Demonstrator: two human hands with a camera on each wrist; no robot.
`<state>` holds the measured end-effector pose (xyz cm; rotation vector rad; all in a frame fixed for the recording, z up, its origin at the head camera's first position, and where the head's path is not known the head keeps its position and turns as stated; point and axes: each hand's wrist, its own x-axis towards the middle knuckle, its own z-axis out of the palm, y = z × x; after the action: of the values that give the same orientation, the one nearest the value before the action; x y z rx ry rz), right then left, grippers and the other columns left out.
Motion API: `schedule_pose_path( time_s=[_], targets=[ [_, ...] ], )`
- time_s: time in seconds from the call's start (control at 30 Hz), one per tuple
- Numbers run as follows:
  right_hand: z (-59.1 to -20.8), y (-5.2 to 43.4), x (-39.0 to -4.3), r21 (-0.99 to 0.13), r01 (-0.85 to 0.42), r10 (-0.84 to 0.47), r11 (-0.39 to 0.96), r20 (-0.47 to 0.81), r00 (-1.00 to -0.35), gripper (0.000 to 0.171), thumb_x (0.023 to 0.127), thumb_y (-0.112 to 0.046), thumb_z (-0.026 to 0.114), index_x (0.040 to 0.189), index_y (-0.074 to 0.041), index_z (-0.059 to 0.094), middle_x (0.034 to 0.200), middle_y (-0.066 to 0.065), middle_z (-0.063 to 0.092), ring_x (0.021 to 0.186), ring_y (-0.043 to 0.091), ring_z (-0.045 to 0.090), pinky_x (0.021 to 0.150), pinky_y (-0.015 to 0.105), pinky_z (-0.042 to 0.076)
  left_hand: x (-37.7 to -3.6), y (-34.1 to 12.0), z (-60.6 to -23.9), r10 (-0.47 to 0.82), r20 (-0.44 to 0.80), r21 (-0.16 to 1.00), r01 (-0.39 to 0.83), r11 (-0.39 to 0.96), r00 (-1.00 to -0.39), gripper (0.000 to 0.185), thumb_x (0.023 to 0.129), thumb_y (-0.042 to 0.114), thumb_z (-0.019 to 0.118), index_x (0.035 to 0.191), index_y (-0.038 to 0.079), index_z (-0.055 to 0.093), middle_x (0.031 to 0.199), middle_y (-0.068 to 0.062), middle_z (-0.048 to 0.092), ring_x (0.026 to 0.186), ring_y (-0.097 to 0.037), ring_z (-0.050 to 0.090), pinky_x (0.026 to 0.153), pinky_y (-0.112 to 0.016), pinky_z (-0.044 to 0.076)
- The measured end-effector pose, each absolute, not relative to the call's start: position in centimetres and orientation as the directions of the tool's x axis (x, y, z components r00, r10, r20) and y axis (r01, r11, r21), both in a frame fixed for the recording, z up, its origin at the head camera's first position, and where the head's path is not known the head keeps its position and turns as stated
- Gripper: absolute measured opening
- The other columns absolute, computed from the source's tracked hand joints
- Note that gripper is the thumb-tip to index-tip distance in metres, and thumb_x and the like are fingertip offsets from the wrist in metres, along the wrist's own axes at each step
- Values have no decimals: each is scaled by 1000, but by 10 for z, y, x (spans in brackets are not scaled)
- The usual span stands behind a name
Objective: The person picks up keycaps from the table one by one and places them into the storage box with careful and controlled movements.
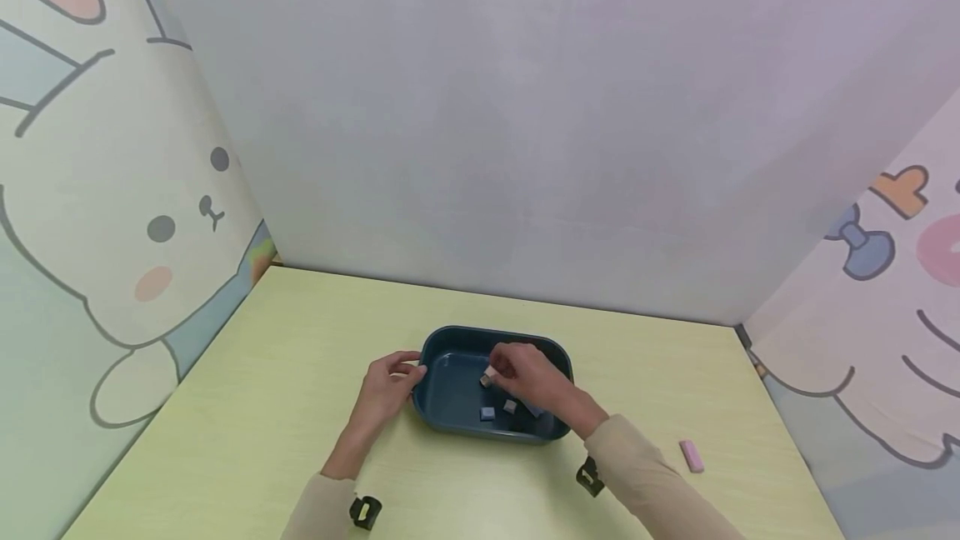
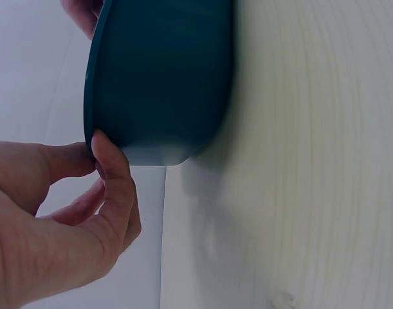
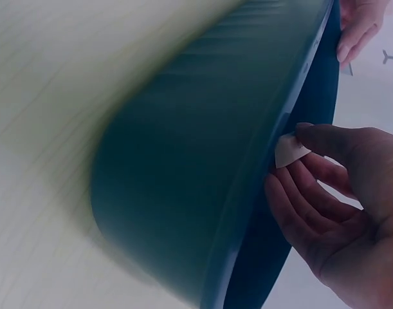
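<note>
Pale yellow-green wood-grain table (image 1: 285, 407) sits among walls printed with a cartoon rabbit (image 1: 150, 223); no writing can be read. Near its middle stands a dark teal, smooth, round-cornered tray (image 1: 450, 419), whose left rim the left hand (image 1: 386, 390) pinches. Over the tray, the right hand (image 1: 532, 377) pinches a small pale block (image 1: 488, 377); two greyish cubes (image 1: 487, 413) lie inside, a pink eraser (image 1: 691, 455) well to the right.
</note>
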<state>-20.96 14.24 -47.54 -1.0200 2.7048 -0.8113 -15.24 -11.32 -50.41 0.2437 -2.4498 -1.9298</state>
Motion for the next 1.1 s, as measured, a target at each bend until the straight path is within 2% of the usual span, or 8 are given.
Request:
schedule_pose_path(
  time_s=[0.2, 0.43, 0.7, 1.1],
  targets=[
    [-476, 135, -207, -520, -567, -652, 638, 27, -758, 19, 98, -10, 70, 114, 1, 68, 98, 4, 70, 86, 14, 67, 76, 33, 57, -152, -113, -503, -131, -82, 967, -110, 228, -988, 29, 97, 6, 69, 124, -5, 68, 94, -13, 69, 79, -31, 69, 62, -32, 56],
    [-480, 130, -206, -502, -568, -662, 652, -12, -749, 12, 98, -14, 71, 108, -7, 69, 92, -1, 68, 76, 5, 60, 70, 26, 54, -151, -113, -502, -132, -85, 967, -113, 226, -988, 29, 98, 6, 69, 124, -5, 68, 94, -13, 69, 79, -31, 70, 62, -32, 56],
    [-485, 126, -205, -494, -612, -696, 618, 19, -718, 8, 97, -13, 72, 102, -7, 71, 88, -2, 68, 73, 4, 58, 67, 24, 52, -149, -113, -499, -125, -76, 968, -103, 229, -989, 30, 98, 7, 68, 125, -6, 67, 96, -15, 69, 78, -29, 69, 61, -31, 55],
    [-491, 122, -204, -449, -640, -716, 623, 1, -698, 5, 97, -14, 73, 99, -10, 71, 86, -3, 66, 73, 4, 57, 66, 24, 51, -149, -113, -498, -128, -83, 967, -111, 229, -988, 30, 99, 9, 68, 125, -6, 67, 96, -14, 69, 78, -29, 69, 62, -31, 55]
  ],
)
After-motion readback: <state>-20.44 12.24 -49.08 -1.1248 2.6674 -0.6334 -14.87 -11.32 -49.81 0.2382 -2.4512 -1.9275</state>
